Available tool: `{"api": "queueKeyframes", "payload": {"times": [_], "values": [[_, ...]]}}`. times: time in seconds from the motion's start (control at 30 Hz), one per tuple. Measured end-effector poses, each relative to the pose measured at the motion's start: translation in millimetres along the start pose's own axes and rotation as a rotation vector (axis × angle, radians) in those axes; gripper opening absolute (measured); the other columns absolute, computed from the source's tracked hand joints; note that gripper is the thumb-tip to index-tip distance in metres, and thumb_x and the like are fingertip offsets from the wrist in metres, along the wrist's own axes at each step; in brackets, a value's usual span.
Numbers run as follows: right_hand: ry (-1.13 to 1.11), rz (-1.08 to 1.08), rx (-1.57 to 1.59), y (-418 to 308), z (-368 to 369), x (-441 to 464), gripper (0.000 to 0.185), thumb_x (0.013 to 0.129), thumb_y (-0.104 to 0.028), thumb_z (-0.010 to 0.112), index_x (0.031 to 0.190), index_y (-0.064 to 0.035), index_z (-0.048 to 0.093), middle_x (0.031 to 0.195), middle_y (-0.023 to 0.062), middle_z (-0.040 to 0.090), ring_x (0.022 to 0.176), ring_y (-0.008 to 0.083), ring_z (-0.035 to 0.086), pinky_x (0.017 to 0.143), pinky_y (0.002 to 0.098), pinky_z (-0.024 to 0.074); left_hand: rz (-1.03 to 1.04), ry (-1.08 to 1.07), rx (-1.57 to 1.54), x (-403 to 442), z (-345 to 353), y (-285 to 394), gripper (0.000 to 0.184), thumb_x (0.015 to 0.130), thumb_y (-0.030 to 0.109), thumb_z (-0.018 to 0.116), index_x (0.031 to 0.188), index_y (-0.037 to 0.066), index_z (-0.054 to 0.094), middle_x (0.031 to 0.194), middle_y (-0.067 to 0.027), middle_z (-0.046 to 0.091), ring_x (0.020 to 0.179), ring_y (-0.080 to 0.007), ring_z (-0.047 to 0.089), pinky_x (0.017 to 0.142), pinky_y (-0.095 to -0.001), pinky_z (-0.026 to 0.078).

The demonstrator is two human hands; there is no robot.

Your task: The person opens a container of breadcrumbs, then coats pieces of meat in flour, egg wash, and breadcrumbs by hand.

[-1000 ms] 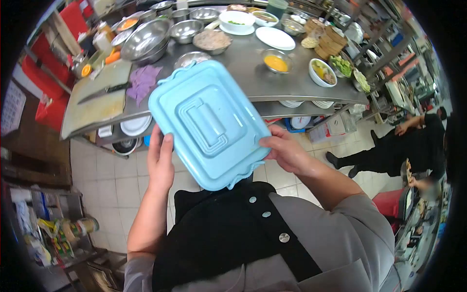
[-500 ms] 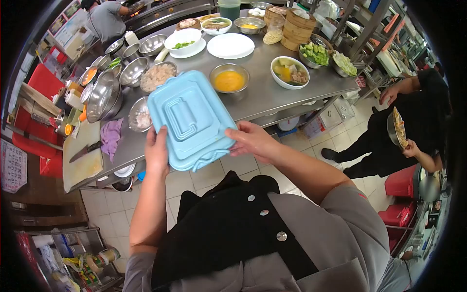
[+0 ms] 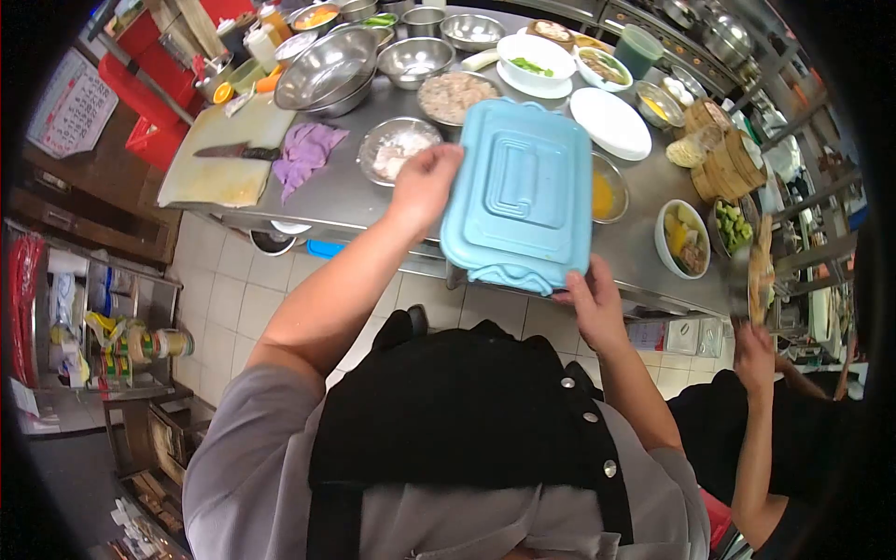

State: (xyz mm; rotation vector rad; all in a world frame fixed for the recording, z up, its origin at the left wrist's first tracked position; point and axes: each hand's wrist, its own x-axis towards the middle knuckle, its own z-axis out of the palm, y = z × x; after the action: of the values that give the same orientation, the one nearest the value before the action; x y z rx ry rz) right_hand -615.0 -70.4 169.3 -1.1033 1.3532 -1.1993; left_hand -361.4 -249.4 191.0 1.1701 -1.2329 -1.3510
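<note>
Blue container | now partly hiding yellow-liquid bowl | both hands grasping its edges

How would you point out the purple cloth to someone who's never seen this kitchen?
Find the steel table, then the pale cutting board bearing a knife at its left end. Just right of it lies a crumpled cloth, before a metal bowl. Unlike either neighbour, it is soft and purple.
</note>
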Motion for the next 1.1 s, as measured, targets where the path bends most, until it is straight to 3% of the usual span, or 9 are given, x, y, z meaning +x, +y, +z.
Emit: {"api": "queueKeyframes", "payload": {"times": [0.03, 0.1, 0.13, 0.17, 0.23, 0.37, 0.6, 0.8, 1.1], "values": [[0.011, -0.008, 0.005, -4.2, 3.7, -2.0, 0.048, 0.100, -0.025, 0.064, 0.136, 0.0007, 0.047, 0.117, 0.0102, 0.063, 0.098, 0.0157, 0.063, 0.081, 0.0320, 0.0549, -0.096, 0.079, -0.064, 3.0, -9.6, 15.5, 0.037, 0.097, 0.033, 0.065, 0.119, 0.002, 0.067, 0.108, -0.0044, 0.070, 0.092, -0.0157, 0.064, 0.080, -0.0278, 0.051], [0.045, -0.010, -0.051, -12.5, 8.0, -6.5, 0.045, 0.100, -0.022, 0.063, 0.136, 0.0007, 0.047, 0.117, 0.0104, 0.063, 0.100, 0.0165, 0.062, 0.081, 0.0318, 0.0547, 0.291, 0.315, 0.296, 55.7, -57.9, -22.9, 0.034, 0.097, 0.033, 0.066, 0.111, 0.002, 0.070, 0.100, -0.0067, 0.073, 0.086, -0.0161, 0.067, 0.077, -0.0307, 0.053], [0.058, -0.013, -0.015, -12.9, 11.6, -6.8, 0.045, 0.100, -0.022, 0.063, 0.136, 0.0004, 0.048, 0.117, 0.0108, 0.063, 0.100, 0.0169, 0.063, 0.080, 0.0323, 0.0551, 0.301, 0.376, 0.465, 65.8, -75.7, -13.4, 0.034, 0.096, 0.031, 0.068, 0.108, 0.000, 0.070, 0.095, -0.0105, 0.074, 0.086, -0.0158, 0.067, 0.078, -0.0316, 0.054], [0.073, -0.017, 0.020, -11.4, 16.2, -6.9, 0.044, 0.100, -0.022, 0.063, 0.136, 0.0001, 0.048, 0.117, 0.0111, 0.063, 0.100, 0.0174, 0.063, 0.080, 0.0327, 0.0556, 0.316, 0.398, 0.606, 97.6, -105.2, -33.5, 0.035, 0.093, 0.032, 0.065, 0.105, -0.001, 0.070, 0.096, -0.0173, 0.074, 0.088, -0.0302, 0.070, 0.082, -0.0386, 0.054], [0.094, 0.045, 0.109, -18.1, 23.6, -6.0, 0.043, 0.100, -0.021, 0.064, 0.135, -0.0006, 0.049, 0.117, 0.0116, 0.064, 0.099, 0.0184, 0.064, 0.079, 0.0337, 0.0566, 0.296, 0.393, 0.781, 126.3, -131.3, -33.6, 0.037, 0.091, 0.034, 0.066, 0.101, -0.001, 0.073, 0.100, -0.0200, 0.073, 0.093, -0.0344, 0.071, 0.085, -0.0412, 0.054], [0.192, 0.231, 0.256, -42.1, 37.9, -0.4, 0.041, 0.099, -0.021, 0.065, 0.132, -0.0018, 0.050, 0.116, 0.0122, 0.065, 0.098, 0.0207, 0.066, 0.076, 0.0353, 0.0586, 0.097, 0.035, 1.094, 176.1, -159.2, -43.5, 0.049, 0.092, 0.043, 0.059, 0.114, 0.001, 0.071, 0.107, -0.0204, 0.073, 0.101, -0.0362, 0.070, 0.089, -0.0416, 0.053], [0.338, 0.267, 0.311, -54.9, 54.6, 8.3, 0.041, 0.099, -0.020, 0.062, 0.131, 0.0028, 0.050, 0.112, 0.0136, 0.066, 0.093, 0.0208, 0.068, 0.076, 0.0346, 0.0595, -0.153, -0.166, 0.629, 176.1, -174.8, -41.9, 0.020, 0.090, 0.017, 0.066, 0.101, 0.002, 0.072, 0.077, -0.0034, 0.068, 0.066, -0.0095, 0.061, 0.058, -0.0265, 0.051], [0.403, 0.254, 0.343, -53.6, 63.3, 25.4, 0.039, 0.099, -0.022, 0.062, 0.129, 0.0012, 0.054, 0.108, 0.0117, 0.067, 0.086, 0.0185, 0.069, 0.073, 0.0329, 0.0603, -0.313, -0.314, 0.354, 154.5, -189.4, -45.3, 0.015, 0.090, 0.016, 0.065, 0.099, 0.003, 0.064, 0.081, -0.0011, 0.061, 0.064, -0.0105, 0.059, 0.055, -0.0268, 0.055], [0.358, 0.198, 0.300, -51.0, 53.8, 46.4, 0.035, 0.101, -0.022, 0.058, 0.126, 0.0018, 0.056, 0.103, 0.0109, 0.068, 0.080, 0.0160, 0.068, 0.069, 0.0313, 0.0595, -0.208, -0.176, 0.453, 112.7, -208.9, -46.1, 0.008, 0.088, 0.013, 0.062, 0.089, 0.005, 0.060, 0.080, 0.0000, 0.057, 0.066, -0.0091, 0.055, 0.055, -0.0264, 0.055]]}}
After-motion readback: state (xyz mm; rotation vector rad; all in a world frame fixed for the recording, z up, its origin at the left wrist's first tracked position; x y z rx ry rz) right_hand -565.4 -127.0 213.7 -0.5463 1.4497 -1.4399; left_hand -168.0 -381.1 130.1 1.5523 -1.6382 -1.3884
